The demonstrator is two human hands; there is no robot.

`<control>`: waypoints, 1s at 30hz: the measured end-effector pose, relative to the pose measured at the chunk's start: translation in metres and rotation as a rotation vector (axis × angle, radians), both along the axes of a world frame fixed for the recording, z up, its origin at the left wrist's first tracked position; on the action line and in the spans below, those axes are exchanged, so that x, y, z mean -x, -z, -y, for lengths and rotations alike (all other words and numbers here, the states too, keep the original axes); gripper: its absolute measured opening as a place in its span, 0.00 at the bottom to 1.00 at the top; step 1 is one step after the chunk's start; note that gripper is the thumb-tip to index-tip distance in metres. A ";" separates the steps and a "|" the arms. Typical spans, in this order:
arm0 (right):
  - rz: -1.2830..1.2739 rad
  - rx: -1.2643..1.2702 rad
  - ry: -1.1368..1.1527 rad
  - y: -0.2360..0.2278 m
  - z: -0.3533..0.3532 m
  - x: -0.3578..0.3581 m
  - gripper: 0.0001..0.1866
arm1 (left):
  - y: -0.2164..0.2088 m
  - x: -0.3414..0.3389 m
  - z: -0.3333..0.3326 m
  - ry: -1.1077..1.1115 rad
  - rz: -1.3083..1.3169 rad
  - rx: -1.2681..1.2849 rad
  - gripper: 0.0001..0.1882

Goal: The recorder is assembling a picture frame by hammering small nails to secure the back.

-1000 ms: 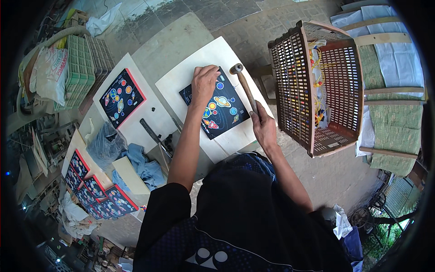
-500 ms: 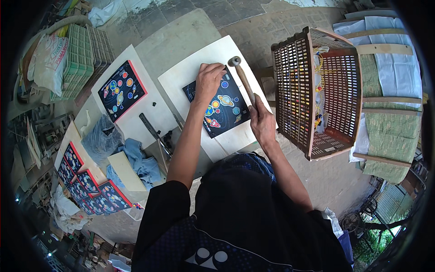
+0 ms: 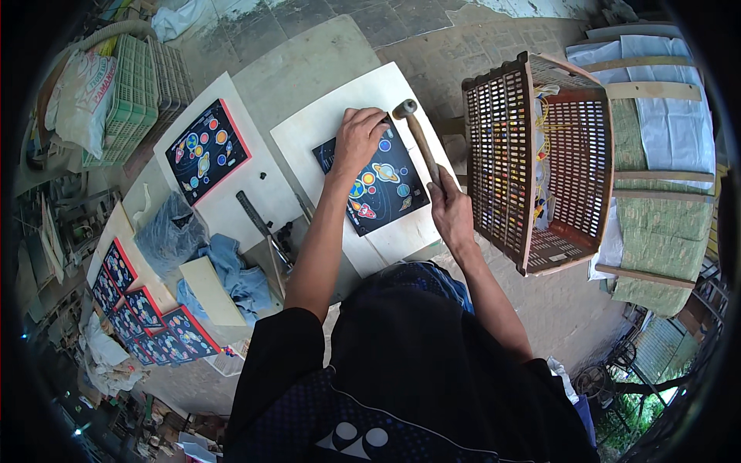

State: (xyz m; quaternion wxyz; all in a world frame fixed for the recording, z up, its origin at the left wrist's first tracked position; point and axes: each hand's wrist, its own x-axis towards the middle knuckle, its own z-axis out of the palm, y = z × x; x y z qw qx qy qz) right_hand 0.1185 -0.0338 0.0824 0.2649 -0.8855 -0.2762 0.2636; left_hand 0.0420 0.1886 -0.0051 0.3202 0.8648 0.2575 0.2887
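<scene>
A dark-blue board with colourful planets and a rocket (image 3: 394, 204) lies on a pale flat panel (image 3: 305, 127) in front of me. My left hand (image 3: 356, 143) is over its far edge. The fingers are pinched together at the far right corner, and a small dark bit shows at their tips; I cannot make out what it is. My right hand (image 3: 451, 210) is wrapped round the wooden handle of a hammer (image 3: 421, 145). The hammer's metal head is raised just right of the left fingertips, apart from them and from the board.
Left is a red-edged planet board (image 3: 202, 154), with small black pieces (image 3: 262, 176), a dark-handled tool (image 3: 251, 210), a plastic bag (image 3: 171, 235) and blue cloth (image 3: 231, 270) nearby. More planet boards (image 3: 181, 339) lie lower left. A brown crate (image 3: 498, 162) stands close on the right.
The hammer and my right hand have moved slightly to the right, its head drawing a little away from my left fingers. My left hand stays pinched at the board's corner.
</scene>
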 end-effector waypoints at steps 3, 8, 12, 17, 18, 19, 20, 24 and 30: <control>-0.019 -0.060 0.034 -0.015 -0.007 0.000 0.25 | 0.001 0.001 0.001 -0.019 -0.005 0.017 0.14; -0.062 -0.198 0.064 -0.042 -0.027 -0.002 0.25 | 0.005 0.005 -0.001 -0.058 0.073 0.035 0.17; -0.156 -0.198 0.148 -0.029 -0.025 -0.009 0.26 | 0.002 0.001 0.003 -0.125 0.057 0.051 0.15; -0.160 -0.201 0.196 -0.003 -0.004 -0.027 0.26 | -0.023 -0.033 -0.041 -0.028 0.000 0.102 0.14; -0.193 -0.188 0.209 -0.003 0.001 -0.030 0.26 | -0.033 -0.042 -0.054 0.098 -0.128 0.080 0.14; -0.224 -0.182 0.225 -0.003 0.001 -0.035 0.26 | -0.035 -0.050 -0.064 0.228 -0.253 0.052 0.15; -0.209 -0.199 0.236 -0.004 0.004 -0.035 0.26 | -0.036 -0.053 -0.068 0.263 -0.340 0.089 0.15; -0.236 -0.154 0.259 -0.009 0.011 -0.031 0.26 | -0.015 -0.049 -0.071 0.324 -0.351 0.074 0.11; -0.231 -0.170 0.268 0.007 0.027 -0.016 0.24 | -0.012 -0.036 -0.057 0.133 -0.090 0.293 0.08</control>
